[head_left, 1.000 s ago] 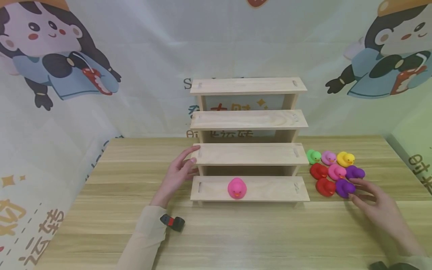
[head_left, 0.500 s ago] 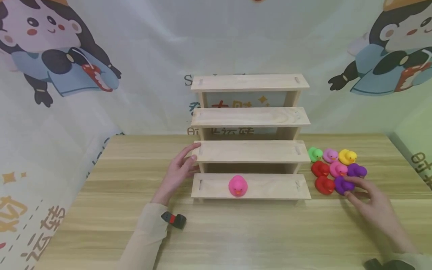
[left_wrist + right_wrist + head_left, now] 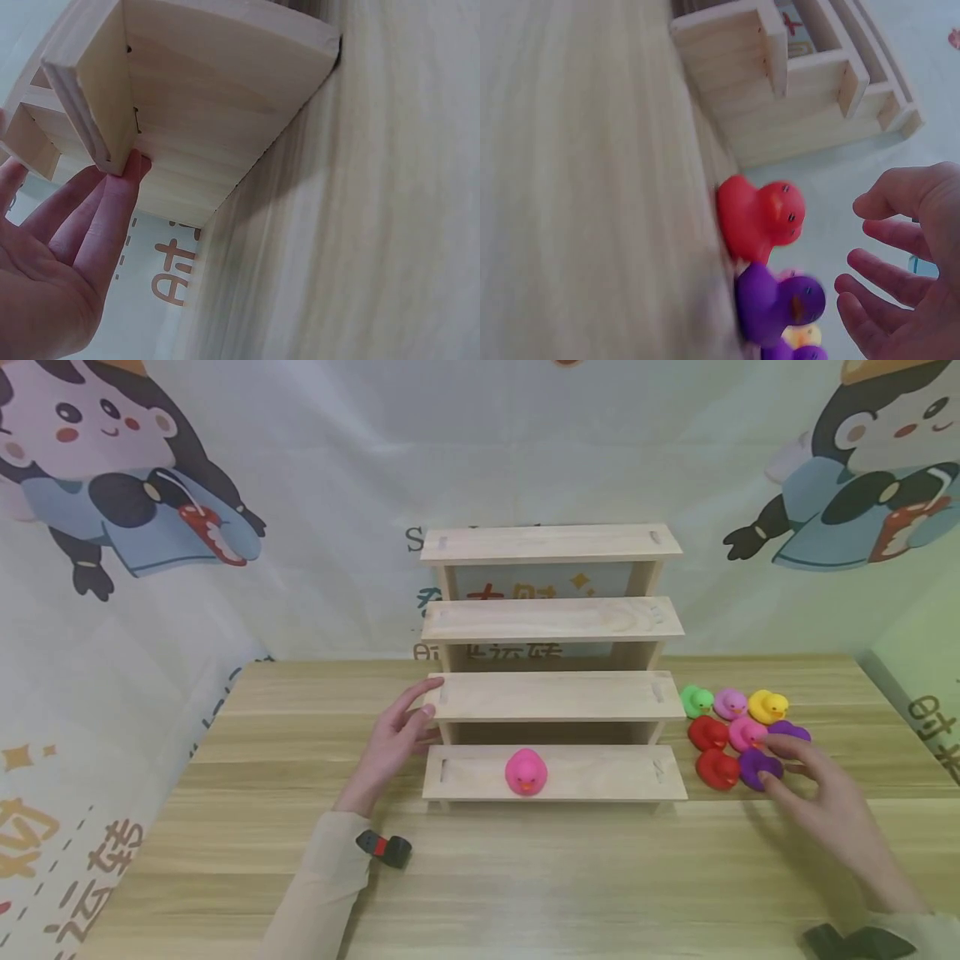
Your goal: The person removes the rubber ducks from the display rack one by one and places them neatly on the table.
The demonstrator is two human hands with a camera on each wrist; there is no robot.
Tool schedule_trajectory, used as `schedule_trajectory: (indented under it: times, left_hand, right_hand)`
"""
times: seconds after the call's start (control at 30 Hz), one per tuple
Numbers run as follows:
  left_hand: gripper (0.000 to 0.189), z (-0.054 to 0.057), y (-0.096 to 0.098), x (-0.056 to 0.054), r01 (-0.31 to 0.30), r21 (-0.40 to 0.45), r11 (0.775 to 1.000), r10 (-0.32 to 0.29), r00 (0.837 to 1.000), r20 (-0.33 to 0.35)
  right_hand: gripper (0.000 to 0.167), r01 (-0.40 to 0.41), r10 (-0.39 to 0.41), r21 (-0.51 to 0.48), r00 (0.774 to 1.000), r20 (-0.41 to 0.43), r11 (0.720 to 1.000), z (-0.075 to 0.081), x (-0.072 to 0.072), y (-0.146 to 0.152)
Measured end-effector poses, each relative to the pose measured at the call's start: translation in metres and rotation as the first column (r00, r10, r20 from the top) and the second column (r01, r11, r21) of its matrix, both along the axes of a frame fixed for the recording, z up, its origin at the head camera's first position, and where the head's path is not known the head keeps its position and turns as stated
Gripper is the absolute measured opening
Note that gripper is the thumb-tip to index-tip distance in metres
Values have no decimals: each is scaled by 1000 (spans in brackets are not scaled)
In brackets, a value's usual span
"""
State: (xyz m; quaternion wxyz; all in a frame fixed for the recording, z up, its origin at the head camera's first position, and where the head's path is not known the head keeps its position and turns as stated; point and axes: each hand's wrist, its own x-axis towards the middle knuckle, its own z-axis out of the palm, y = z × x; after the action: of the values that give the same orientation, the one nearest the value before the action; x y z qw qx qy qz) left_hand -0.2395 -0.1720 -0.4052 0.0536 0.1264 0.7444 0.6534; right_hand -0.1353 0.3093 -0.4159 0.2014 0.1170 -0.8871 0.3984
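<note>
My left hand (image 3: 393, 743) grips the left end of a pale wooden stepped shelf (image 3: 555, 697), at its second board from the bottom. In the left wrist view, fingertips (image 3: 129, 166) of that hand touch the board's end from below. A pink rubber duck (image 3: 527, 772) sits on the lowest board, facing front. To the right of the shelf, my right hand (image 3: 832, 802) hovers over the nearest purple rubber duck (image 3: 752, 768), thumb and index finger spread. The right wrist view shows this purple duck (image 3: 761, 304) apart from the loosely bent fingers, beside a red duck (image 3: 742, 217).
Several more rubber ducks stand close together right of the shelf, among them a green duck (image 3: 697, 701), a yellow duck (image 3: 768, 707) and a red duck (image 3: 717, 769). A printed cloth (image 3: 337, 485) hangs behind the wooden table (image 3: 525, 885).
My right hand has moved left and away from me, further over the nearest purple duck. My left hand keeps its place on the shelf. The head view has shifted slightly.
</note>
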Motion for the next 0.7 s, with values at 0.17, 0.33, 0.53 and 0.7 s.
schedule_trajectory:
  times: [0.17,0.33,0.53,0.7]
  left_hand:
    - [43,0,-1,0,0,0,1000,0,1000,6]
    - [42,2,0,1,3,4,1000,-3,1000,10]
    - [42,2,-1,0,-2,-8,1000,2,1000,7]
    - [43,2,-1,0,4,-3,1000,-4,1000,5]
  right_hand:
    - [43,-34,34,-9,998,-57,999,10,-6,-13]
    - [45,-57,56,-2,996,-72,998,14,-10,-26]
    - [44,-132,130,-18,987,-91,991,19,-15,-44]
    - [44,-163,161,-19,983,-94,986,22,-19,-58]
